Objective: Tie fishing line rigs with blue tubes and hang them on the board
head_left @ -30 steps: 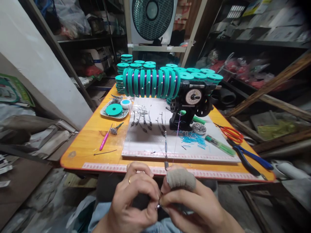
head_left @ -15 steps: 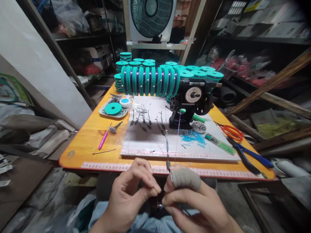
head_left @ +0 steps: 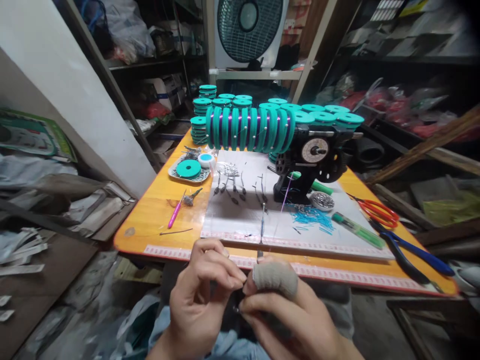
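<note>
Spools [head_left: 235, 131], teal, purple-wound, ranked beside black machine [head_left: 288, 192]. Weighted strands [head_left: 243, 190], seemingly assembled, on white board [head_left: 232, 220]. Left hand [head_left: 198, 300]: fingertips pressed together, contents unclear. Right hand [head_left: 300, 315]: pinching small shiny piece [head_left: 236, 309], low between hands, apparently unfinished.

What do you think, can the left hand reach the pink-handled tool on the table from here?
Probably yes. Nothing tall stands between the left hand and the pink-handled tool, though the hand's fingertips are pinched together.
</note>
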`<state>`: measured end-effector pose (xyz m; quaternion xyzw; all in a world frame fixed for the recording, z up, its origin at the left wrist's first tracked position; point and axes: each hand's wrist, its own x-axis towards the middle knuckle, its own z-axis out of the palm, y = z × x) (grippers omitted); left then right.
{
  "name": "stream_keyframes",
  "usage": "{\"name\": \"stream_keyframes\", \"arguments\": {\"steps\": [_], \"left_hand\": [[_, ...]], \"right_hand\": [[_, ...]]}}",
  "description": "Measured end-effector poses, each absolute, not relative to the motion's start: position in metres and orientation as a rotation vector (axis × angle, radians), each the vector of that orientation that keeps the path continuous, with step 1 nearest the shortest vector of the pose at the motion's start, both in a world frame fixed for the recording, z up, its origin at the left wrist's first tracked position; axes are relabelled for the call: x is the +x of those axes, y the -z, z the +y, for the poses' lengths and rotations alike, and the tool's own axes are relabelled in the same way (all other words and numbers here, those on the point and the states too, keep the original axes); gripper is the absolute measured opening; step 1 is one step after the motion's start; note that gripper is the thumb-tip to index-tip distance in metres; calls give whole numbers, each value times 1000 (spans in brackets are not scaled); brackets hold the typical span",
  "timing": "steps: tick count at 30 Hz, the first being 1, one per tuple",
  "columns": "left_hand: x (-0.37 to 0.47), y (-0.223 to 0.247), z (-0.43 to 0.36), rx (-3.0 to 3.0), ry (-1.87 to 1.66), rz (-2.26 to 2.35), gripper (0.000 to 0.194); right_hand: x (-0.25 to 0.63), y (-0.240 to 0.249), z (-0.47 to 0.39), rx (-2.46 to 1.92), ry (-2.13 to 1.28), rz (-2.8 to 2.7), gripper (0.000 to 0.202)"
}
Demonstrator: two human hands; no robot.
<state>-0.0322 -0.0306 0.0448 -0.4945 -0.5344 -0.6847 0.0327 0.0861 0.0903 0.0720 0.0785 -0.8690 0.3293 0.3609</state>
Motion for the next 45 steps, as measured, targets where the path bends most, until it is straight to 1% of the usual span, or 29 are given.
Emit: {"name": "stream_keyframes", "arguments": {"steps": [3,4,5,6,8,10,13,18,21,24,25,26,28,30,32,45], "left_hand": [[-56,-34,-47,-1600,1829,-1799,15],[-68,-31,-53,-1559,1569,-1948,13],[-81,-27,-59,-1393,1228,-2135,11],[-95,-25,-63,-1300,1090,-2224,12],[-118,-22,-70,-1209,926,-2361,10],[-133,-22,-72,-1214,794,-2474,7],[-139,-24,-72,-1262,680,-2575,14],[-122,-27,-70,-1213,702,-2595,17],[-89,-31,-64,-1213,962,-2548,20],[-44,-33,-50,-1155,2011,-2580,26],[-30,-33,-45,-1070,2308,-2563,27],[-17,-33,-39,-928,2540,-2513,28],[0,-33,-30,-708,2802,-2422,28],[8,-34,-23,-609,2934,-2333,26],[11,-37,-20,-609,2975,-2260,23],[14,-35,-20,-570,2973,-2194,16]], "right_hand": [[77,-58,79,241,-732,-2175,17],[76,-53,77,247,-697,-2148,19],[75,-50,76,242,-677,-2124,20],[75,-47,76,223,-684,-2118,22],[78,-46,78,167,-739,-2148,24],[81,-48,81,104,-821,-2213,25],[84,-51,84,72,-861,-2231,27],[86,-46,89,-22,-888,-2172,24],[86,-40,89,-136,-922,-2148,21],[85,-34,85,-240,-1025,-2055,17],[84,-32,84,-274,-1067,-2018,16],[84,-30,82,-305,-1103,-1986,15],[84,-27,80,-357,-1161,-1937,14],[85,-25,78,-394,-1202,-1911,15],[87,-23,77,-415,-1223,-1896,15],[84,-27,77,-406,-1214,-1912,14]]}}
